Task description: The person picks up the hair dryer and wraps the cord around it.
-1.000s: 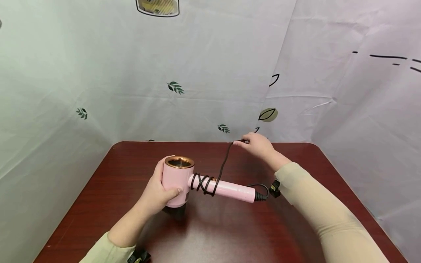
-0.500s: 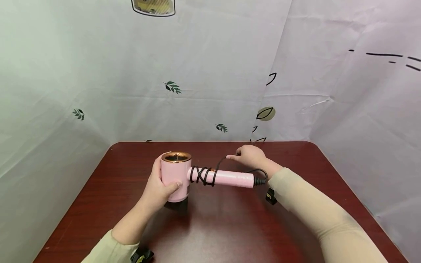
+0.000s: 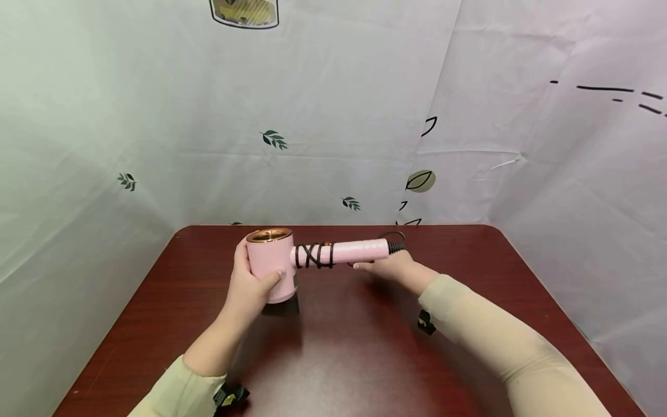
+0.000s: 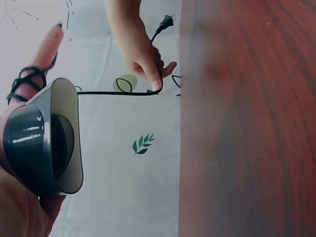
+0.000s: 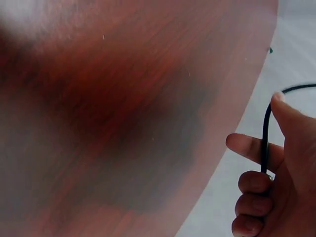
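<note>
A pink hair dryer point(image 3: 271, 266) with a copper-coloured rim is held up over the table by my left hand point(image 3: 251, 286), whose thumb and fingers grip its barrel. Its handle point(image 3: 359, 251) points right, with black cord point(image 3: 312, 255) wound in crossing turns near the barrel. The dark nozzle point(image 4: 29, 145) faces down and shows large in the left wrist view. My right hand point(image 3: 393, 266) is below and behind the handle's end. In the right wrist view, its curled fingers hold the cord point(image 5: 265, 143), which runs past the thumb. The plug point(image 4: 166, 22) dangles beyond that hand.
The dark red wooden table point(image 3: 333, 359) spreads beneath both hands. Pale sheeting point(image 3: 312, 116) with printed leaves stands behind its far edge and along both sides. Small black devices sit at the left wrist point(image 3: 231, 396) and right wrist point(image 3: 425, 322).
The right hand has come down with the cord, from above the handle to below and behind it. The dryer's handle end has risen and swung slightly away; the left hand keeps its grip.
</note>
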`<state>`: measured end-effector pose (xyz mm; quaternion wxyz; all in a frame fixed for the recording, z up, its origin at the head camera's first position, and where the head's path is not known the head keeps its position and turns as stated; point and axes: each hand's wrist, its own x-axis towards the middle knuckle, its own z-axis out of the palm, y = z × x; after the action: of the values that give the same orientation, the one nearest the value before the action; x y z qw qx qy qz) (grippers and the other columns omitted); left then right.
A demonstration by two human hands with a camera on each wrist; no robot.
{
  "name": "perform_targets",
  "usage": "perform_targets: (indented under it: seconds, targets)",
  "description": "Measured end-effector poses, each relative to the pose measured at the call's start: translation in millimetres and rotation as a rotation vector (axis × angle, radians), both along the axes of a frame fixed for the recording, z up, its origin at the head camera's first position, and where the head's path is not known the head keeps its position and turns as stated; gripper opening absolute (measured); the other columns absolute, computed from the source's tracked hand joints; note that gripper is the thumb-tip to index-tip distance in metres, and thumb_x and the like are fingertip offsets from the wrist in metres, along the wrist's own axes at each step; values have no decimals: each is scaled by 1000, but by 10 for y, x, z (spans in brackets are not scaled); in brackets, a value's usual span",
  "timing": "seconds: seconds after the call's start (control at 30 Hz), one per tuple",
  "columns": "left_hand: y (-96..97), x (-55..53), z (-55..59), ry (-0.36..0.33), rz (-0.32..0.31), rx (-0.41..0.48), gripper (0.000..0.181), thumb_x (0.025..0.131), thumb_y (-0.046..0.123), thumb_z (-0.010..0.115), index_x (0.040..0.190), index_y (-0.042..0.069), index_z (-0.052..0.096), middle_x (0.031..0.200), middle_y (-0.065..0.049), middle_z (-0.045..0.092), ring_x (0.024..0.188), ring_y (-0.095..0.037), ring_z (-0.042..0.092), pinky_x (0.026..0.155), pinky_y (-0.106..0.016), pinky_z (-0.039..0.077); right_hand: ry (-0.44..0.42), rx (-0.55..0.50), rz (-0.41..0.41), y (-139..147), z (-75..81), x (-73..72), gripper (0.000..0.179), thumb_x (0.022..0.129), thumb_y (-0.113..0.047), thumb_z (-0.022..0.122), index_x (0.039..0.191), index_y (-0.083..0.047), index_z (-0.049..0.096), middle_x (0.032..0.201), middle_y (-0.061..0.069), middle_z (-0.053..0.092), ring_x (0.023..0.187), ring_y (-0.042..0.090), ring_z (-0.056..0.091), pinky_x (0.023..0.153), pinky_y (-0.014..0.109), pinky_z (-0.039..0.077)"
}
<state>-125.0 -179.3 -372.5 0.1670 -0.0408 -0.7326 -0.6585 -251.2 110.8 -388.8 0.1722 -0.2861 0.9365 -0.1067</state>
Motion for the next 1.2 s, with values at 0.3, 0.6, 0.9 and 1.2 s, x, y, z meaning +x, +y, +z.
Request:
perform_targets:
  seconds: [0.3,0.6,0.9,1.2]
  targets:
    - [-60,-172,45,-99,220,132,79,84,-2,67,148,9,23,128,-12,44,105,-22,52,79,-22,49,328,149,-153,-88,-246,150,54,100,-56,44,68,-20,68,58,-2,56,58,18,58,49,38,44]
    - [-131,-270,-32,-103,322,127,79,84,5,71,148,9,25,128,-13,46,107,-21,51,84,-27,47,398,198,-75,-123,-298,367,50,102,-51,45,81,-18,76,65,0,58,63,22,61,54,40,48]
    - [-282,-347,-130,-100,418,24,83,83,15,75,148,8,24,127,-15,49,109,-23,52,91,-31,42,635,93,172,-206,-216,723,37,99,-43,56,80,-19,77,66,-2,56,63,20,53,61,35,47]
    - [-371,-397,-178,-148,443,-48,88,82,23,77,150,11,22,126,-17,49,109,-27,53,94,-38,42,812,-17,346,-263,-78,909,22,91,-24,69,72,-21,59,65,-6,42,57,13,36,56,25,29]
